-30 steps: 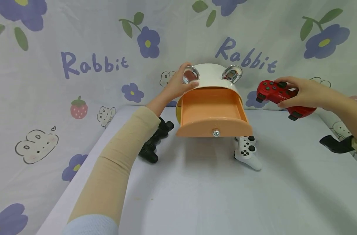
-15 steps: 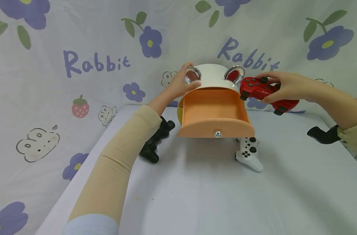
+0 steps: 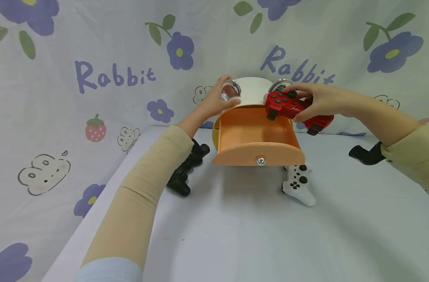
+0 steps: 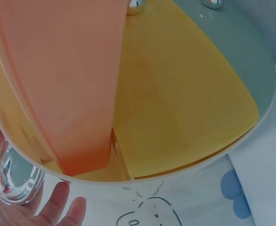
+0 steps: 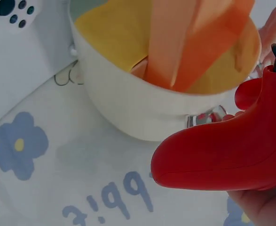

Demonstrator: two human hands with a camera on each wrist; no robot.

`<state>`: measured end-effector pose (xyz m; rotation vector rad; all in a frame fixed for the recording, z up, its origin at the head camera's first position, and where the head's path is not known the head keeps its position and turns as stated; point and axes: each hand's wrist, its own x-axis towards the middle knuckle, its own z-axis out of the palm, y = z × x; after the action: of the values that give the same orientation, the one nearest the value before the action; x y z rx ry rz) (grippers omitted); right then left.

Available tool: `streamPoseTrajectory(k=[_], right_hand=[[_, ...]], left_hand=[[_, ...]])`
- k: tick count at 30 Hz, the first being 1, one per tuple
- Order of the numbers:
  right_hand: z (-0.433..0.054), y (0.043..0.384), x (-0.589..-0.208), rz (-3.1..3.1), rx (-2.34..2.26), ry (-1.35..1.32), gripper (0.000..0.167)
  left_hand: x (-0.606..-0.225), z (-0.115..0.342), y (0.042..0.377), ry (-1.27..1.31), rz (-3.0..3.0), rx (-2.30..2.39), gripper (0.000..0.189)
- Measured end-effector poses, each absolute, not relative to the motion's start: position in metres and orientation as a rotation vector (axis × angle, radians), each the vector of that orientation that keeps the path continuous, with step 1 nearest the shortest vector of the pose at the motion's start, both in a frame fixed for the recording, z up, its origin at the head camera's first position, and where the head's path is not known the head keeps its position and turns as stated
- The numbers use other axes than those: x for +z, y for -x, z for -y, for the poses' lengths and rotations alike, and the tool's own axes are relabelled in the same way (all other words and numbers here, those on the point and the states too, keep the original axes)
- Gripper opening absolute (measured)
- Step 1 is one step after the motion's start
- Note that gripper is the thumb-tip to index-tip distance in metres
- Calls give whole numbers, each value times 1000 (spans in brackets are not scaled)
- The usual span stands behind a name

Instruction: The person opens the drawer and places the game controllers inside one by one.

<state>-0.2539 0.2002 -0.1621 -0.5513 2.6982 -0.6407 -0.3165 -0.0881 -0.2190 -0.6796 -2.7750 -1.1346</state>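
Note:
My left hand (image 3: 217, 98) holds a small round-topped drawer cabinet (image 3: 253, 88) by its upper left side, thumb and fingers about a chrome ear-like ring (image 3: 230, 90). The cabinet's orange top drawer (image 3: 258, 153) is pulled out, with nothing seen inside. In the left wrist view, a yellow drawer (image 4: 185, 94) and a green drawer (image 4: 241, 42) are pushed in. My right hand (image 3: 316, 100) grips a red game controller (image 3: 285, 103) above the drawer's right rear corner. That controller covers part of the right chrome ring. Close up, its red grip (image 5: 208, 155) fills much of the right wrist view.
On the white table (image 3: 242, 235), a black game controller (image 3: 186, 168) lies left of the cabinet, partly behind my left sleeve. A white game controller (image 3: 299, 184) lies to the right, partly under the drawer. A printed cloth (image 3: 122, 35) hangs behind.
My right hand has carried the red controller leftward, from well right of the cabinet to above the drawer's right side. My left hand stays on the cabinet.

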Motion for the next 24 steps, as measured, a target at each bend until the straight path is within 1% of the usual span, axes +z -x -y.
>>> streamPoseTrajectory(k=[10, 19, 24], right_hand=[[-179, 248, -157, -2624, -696, 665, 79], [-160, 249, -161, -2582, -653, 743, 75], [-152, 254, -165, -2522, -658, 762, 73]], left_hand=[[-219, 87, 318, 645, 2789, -1101, 81], [-220, 87, 319, 609, 2804, -1103, 80], [-220, 86, 320, 635, 2794, -1083, 81]])
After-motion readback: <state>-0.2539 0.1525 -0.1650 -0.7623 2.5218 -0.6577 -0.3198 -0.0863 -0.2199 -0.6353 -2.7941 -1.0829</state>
